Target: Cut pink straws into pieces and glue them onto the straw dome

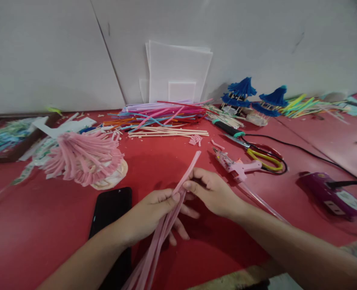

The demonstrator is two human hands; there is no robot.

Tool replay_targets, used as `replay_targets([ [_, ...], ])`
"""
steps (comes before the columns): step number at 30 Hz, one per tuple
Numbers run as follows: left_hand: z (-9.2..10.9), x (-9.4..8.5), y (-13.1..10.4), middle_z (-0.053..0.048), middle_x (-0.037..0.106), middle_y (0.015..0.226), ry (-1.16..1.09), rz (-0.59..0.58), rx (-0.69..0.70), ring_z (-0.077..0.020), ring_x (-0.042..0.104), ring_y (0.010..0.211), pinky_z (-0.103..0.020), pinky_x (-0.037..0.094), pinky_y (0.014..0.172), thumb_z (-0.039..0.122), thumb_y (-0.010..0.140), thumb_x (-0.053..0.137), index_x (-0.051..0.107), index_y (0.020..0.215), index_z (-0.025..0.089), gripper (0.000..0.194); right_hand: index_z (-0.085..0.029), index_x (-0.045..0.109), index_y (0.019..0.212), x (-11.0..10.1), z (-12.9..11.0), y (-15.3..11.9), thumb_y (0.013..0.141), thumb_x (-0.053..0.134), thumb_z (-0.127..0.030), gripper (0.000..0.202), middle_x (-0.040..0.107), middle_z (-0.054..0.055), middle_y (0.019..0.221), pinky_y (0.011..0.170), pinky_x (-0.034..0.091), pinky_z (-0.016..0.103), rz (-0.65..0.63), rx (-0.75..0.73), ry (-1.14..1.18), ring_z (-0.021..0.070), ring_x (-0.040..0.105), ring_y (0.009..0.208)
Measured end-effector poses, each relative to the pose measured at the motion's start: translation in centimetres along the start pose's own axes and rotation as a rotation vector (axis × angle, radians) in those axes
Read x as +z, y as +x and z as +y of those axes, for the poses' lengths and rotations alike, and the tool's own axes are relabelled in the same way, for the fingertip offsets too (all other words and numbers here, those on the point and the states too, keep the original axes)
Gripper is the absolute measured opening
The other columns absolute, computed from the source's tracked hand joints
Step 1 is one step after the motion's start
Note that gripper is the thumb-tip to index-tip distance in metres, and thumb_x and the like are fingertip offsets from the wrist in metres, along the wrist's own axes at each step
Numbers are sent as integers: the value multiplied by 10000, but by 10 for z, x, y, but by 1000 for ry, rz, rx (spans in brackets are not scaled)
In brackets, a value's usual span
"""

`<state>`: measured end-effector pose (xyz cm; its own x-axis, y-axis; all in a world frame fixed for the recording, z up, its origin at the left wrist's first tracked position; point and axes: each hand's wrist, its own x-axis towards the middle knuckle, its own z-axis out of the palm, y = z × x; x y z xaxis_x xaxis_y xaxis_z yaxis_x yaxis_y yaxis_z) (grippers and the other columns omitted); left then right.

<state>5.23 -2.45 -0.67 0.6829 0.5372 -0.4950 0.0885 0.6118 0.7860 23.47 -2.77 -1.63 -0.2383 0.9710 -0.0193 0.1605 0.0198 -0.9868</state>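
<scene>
Pink pipe cleaners (158, 245) run in a loose bundle from the bottom edge up through both hands. My left hand (160, 209) grips the bundle between thumb and fingers, its lower fingers spread beneath. Just above it, my right hand (210, 189) pinches the upper end, where one tip stands out past the fingers. Left of the hands sits a pink fringed, roof-like piece (84, 157) made of pipe cleaners, on a pale round base (113, 177). A black phone (112, 209) lies partly under my left forearm.
Behind lies a pile of coloured pipe cleaners (166, 112). At right are a glue gun (239, 166), yellow-handled scissors (266, 160), a black-and-green handled tool (228, 128) with a cord, and a purple power strip (332, 195). Two blue-roofed models (241, 86) stand near the wall; a framed tray (12, 153) sits left.
</scene>
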Motion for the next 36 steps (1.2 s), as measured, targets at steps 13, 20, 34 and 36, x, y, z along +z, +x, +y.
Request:
replay_targets([
  [13, -3, -6, -5, -123, 739, 918, 13, -150, -49, -151, 695, 569, -220, 505, 513, 375, 929, 514, 595, 1143, 135, 331, -190, 535, 762, -20, 3, 10, 849, 663, -351, 223, 653, -35, 689, 480, 464, 162, 230, -99, 373, 47, 550, 531],
  [20, -4, -9, -5, 56, 519, 548, -90, -259, -138, -57, 449, 369, -204, 466, 450, 371, 900, 554, 603, 1101, 156, 298, -251, 588, 1062, -19, 1, 8, 807, 709, -275, 283, 685, -60, 713, 482, 509, 162, 118, -128, 491, 50, 576, 521],
  [34, -1, -6, -2, 34, 514, 671, -172, -122, -34, -53, 419, 452, -216, 507, 444, 404, 908, 529, 504, 1022, 185, 248, -220, 711, 1090, -5, 7, 1, 858, 617, -220, 251, 659, -16, 772, 542, 546, 192, 99, -204, 105, 55, 620, 556],
  [36, -2, -5, 0, 50, 478, 649, -178, -71, -6, -38, 377, 429, -209, 511, 433, 491, 915, 510, 501, 965, 180, 315, -234, 724, 1071, -1, 8, 0, 861, 618, -226, 235, 656, -12, 780, 572, 550, 198, 73, -227, 59, 58, 630, 574],
])
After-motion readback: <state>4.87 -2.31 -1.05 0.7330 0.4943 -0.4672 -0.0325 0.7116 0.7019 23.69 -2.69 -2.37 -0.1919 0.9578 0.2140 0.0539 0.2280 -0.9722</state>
